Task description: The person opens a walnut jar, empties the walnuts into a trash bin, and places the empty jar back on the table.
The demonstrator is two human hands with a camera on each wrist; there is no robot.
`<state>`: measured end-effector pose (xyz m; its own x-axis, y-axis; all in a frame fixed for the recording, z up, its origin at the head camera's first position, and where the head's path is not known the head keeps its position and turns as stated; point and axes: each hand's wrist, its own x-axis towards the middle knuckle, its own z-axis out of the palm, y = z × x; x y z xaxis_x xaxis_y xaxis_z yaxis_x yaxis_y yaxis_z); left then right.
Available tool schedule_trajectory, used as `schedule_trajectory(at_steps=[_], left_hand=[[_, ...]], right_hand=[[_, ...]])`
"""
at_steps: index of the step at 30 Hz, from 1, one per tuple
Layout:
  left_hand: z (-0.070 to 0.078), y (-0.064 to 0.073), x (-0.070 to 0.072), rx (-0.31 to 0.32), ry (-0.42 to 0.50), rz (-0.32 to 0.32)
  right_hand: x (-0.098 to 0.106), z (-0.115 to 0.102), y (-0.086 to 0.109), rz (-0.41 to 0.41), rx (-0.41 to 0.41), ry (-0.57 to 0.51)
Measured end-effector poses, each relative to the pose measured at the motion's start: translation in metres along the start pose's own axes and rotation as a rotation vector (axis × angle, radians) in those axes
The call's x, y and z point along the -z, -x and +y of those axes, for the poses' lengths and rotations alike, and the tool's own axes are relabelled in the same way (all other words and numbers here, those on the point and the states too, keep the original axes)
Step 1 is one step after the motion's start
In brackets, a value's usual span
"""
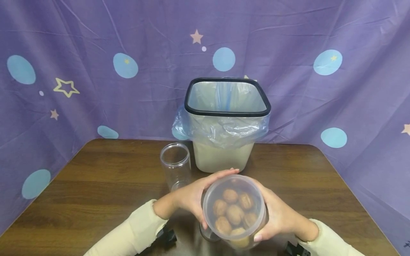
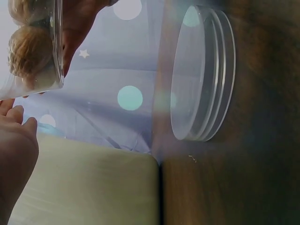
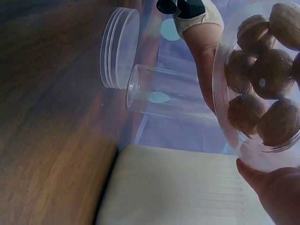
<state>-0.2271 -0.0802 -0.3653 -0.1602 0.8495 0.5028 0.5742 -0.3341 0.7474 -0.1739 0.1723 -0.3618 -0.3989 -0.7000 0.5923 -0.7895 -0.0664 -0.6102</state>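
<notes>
Both my hands hold a clear plastic jar of walnuts above the front of the table, its round translucent top facing up at me. The left hand curves round the jar's left side, thumb toward me. On the other side, the right hand grips the wall with its thumb near the front. Several walnuts show through the jar in the right wrist view. Beneath it, a clear round lid lies on the table. A clear empty jar stands upright beyond my left hand.
A cream bin with a black rim and a blue plastic liner stands at the back of the brown wooden table. Behind the table hangs a purple patterned cloth.
</notes>
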Motion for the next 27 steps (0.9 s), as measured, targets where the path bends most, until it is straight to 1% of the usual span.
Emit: schedule_trajectory(at_steps=[9, 16, 23, 27], left_hand=[[0.002, 0.003, -0.005, 0.041, 0.048, 0.049], [0.004, 0.003, -0.009, 0.089, 0.120, 0.093], [0.003, 0.005, -0.013, 0.078, 0.119, 0.118], [0.003, 0.007, -0.014, 0.097, 0.113, 0.150]], right_hand=[[0.000, -0.001, 0.001, 0.020, -0.021, 0.011], [0.000, -0.002, 0.001, 0.037, -0.030, 0.001], [-0.001, -0.002, 0.002, 0.060, -0.048, 0.000], [-0.001, -0.003, 0.003, 0.080, -0.072, 0.014]])
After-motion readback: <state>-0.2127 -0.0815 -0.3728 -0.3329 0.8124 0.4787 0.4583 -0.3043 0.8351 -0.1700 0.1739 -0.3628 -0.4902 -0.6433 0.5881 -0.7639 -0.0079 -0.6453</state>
